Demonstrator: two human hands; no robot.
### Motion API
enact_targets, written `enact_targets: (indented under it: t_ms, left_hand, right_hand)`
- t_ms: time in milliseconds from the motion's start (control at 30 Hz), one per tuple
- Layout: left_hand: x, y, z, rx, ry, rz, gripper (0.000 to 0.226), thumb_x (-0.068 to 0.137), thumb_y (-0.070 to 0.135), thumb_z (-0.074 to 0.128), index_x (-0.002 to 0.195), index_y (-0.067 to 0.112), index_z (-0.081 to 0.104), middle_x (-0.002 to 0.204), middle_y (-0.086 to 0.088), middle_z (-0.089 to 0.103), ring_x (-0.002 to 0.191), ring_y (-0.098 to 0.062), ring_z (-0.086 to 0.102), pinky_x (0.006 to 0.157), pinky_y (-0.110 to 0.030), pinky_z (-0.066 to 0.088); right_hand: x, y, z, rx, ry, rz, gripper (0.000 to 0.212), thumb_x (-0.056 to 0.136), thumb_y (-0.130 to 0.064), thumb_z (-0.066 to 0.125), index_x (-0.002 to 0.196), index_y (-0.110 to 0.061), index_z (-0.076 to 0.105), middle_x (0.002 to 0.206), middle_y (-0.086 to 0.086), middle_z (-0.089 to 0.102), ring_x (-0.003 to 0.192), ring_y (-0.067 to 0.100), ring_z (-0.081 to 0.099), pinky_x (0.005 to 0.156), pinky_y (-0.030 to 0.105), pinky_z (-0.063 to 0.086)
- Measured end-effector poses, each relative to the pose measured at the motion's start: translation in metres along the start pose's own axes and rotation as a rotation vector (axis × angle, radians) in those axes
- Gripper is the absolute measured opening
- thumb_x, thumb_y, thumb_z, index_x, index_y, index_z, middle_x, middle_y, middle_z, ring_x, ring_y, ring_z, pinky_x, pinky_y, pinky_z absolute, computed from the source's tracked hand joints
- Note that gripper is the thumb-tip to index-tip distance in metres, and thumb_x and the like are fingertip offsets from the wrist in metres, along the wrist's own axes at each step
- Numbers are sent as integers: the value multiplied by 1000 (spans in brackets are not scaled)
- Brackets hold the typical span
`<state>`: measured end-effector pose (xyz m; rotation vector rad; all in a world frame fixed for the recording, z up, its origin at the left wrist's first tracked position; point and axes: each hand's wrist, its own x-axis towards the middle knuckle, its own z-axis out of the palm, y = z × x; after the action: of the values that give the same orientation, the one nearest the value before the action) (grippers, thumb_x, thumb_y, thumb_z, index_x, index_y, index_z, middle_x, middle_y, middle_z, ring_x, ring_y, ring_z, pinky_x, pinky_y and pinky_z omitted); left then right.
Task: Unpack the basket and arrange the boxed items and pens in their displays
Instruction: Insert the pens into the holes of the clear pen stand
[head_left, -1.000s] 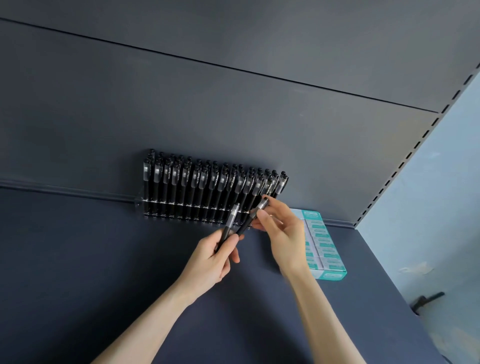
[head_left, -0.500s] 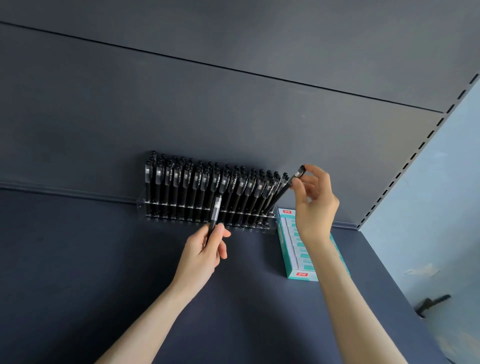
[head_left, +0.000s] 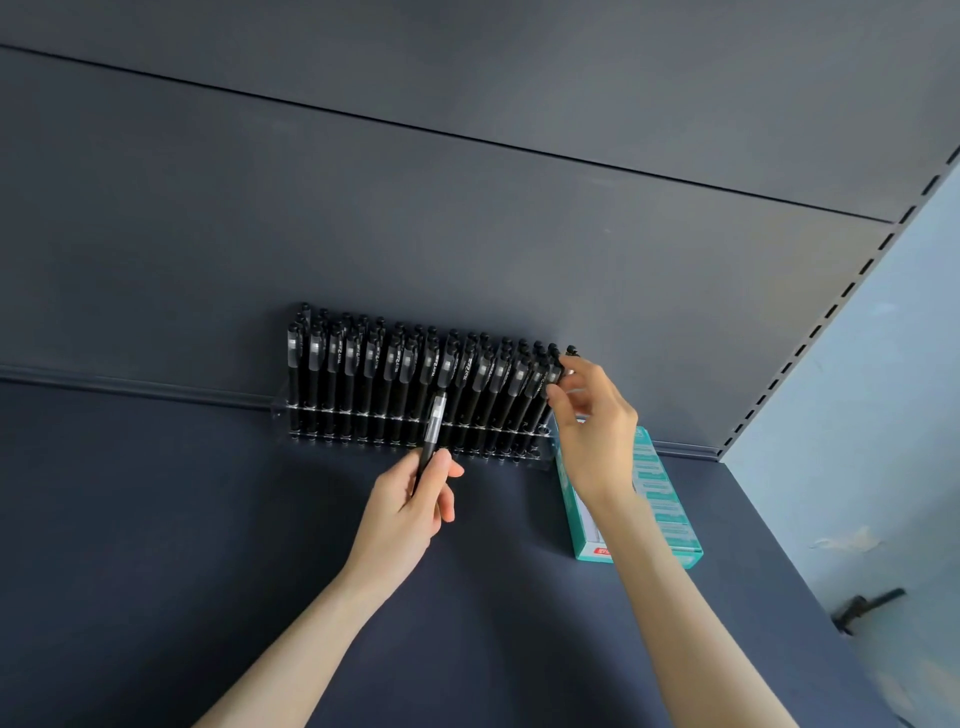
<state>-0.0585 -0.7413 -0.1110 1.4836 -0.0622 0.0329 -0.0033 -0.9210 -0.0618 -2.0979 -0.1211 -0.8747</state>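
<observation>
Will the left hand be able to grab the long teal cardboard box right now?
Probably not easily. The left hand grips a black pen, and the right hand, pinching another black pen, has its forearm across the long teal cardboard box.

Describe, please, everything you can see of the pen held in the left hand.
The pen is slim, with a black barrel and a clear or silvery upper section that looks like plastic. It stands nearly upright, its top tipped slightly to the right. The left hand grips its lower part between thumb and fingers, hiding the lower end. Its top overlaps the front row of the pen display; whether it touches there cannot be told.
</observation>
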Motion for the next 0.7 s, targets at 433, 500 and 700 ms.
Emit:
enact_targets:
  t_ms: [433, 500, 700]
  left_hand:
    - [-5, -1, 6, 181, -121, 92, 23, 95, 30, 53, 85, 13, 64, 51, 5, 47, 49, -7, 42, 50, -15, 34]
    - [-7, -1, 9, 190, -178, 96, 25, 95, 31, 54, 83, 11, 62, 52, 6, 47, 51, -9, 42, 52, -17, 34]
    - [-5, -1, 6, 88, -207, 60, 17, 98, 18, 50, 99, 18, 66, 66, 0, 63, 49, -12, 45, 43, -21, 35]
  right_hand:
    - [-37, -31, 4, 405, -232, 213, 20, 78, -23, 75, 94, -26, 63, 72, -6, 67, 67, 7, 61, 65, 15, 46]
    - [-42, -33, 9, 424, -333, 232, 21, 76, -21, 76, 92, -27, 63, 69, -9, 66, 65, 5, 62, 63, 14, 46]
    - [-39, -25, 2, 611, -261, 324, 24, 90, -10, 59, 112, -20, 61, 89, -5, 73, 90, 9, 67, 82, 22, 52]
